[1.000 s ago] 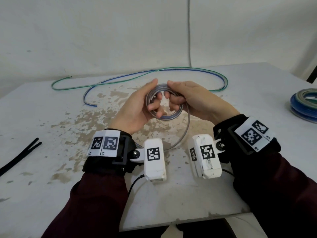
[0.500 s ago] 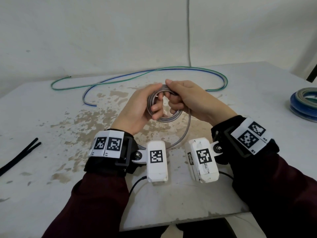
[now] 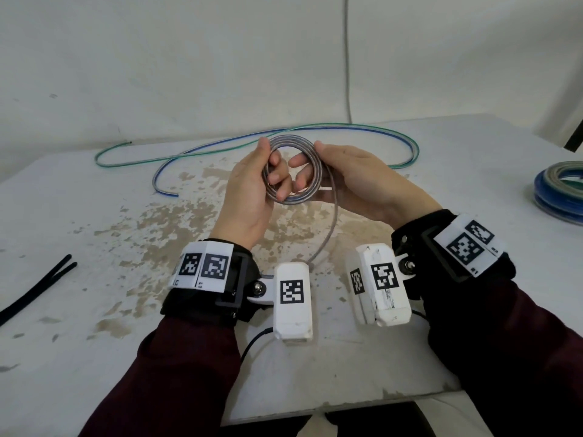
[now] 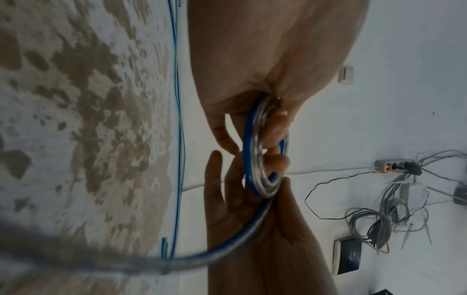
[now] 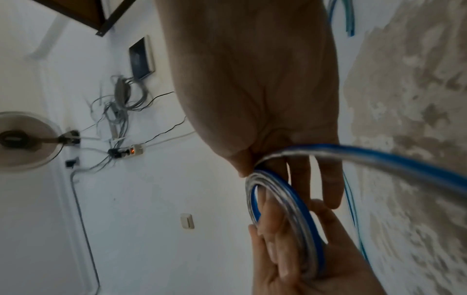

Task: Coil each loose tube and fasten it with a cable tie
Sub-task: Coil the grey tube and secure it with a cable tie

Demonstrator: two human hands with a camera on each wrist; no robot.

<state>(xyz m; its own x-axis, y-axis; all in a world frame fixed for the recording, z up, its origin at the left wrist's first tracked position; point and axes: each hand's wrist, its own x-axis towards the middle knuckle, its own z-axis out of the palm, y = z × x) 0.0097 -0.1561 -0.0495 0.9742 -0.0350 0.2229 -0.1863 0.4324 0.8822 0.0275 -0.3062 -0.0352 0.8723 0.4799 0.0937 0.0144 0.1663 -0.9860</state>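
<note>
A small coil of clear tube with a blue stripe (image 3: 291, 200) is held upright above the table between both hands. My left hand (image 3: 269, 154) grips its left side, thumb over the top and fingers through the ring. My right hand (image 3: 310, 159) grips the right side the same way. In the left wrist view the coil (image 4: 255, 159) sits pinched between the two hands. A short loose tail (image 3: 331, 228) hangs from the coil's right side down to the table by the left wrist camera. It crosses the right wrist view as a blurred tail (image 5: 379, 159).
A long loose green tube and blue tube (image 3: 315, 129) curve across the back of the stained white table (image 3: 94, 234). Black cable ties (image 3: 34, 288) lie at the left edge. Finished coils (image 3: 561, 190) are stacked at the far right. A wall stands behind the table.
Both hands have lifted the coil up and away from me and turned its opening towards me. The hands now sit on opposite sides of it, and the hanging tail is shorter.
</note>
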